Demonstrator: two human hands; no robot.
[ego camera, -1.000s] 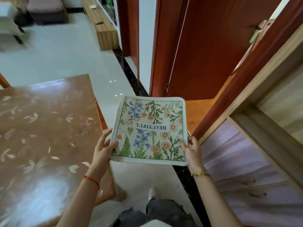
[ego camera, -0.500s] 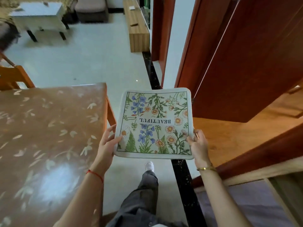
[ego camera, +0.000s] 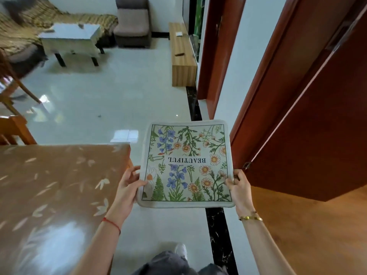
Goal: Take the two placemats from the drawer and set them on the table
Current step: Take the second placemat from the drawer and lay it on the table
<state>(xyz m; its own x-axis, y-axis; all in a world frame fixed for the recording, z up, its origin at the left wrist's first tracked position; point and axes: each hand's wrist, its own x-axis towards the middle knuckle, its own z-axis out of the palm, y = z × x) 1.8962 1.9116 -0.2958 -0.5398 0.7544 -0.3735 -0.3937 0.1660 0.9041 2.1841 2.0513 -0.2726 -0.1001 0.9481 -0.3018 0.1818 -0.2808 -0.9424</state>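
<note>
Mid-frame, left hand and right hand grip placemat; table lower left bare of mats, placing not yet done.

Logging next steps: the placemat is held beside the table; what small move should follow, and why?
Probably swing the placemat left and lower it onto the table. The left hand and right hand grip its near corners, and it hangs over the floor, just right of the table's edge.
</note>
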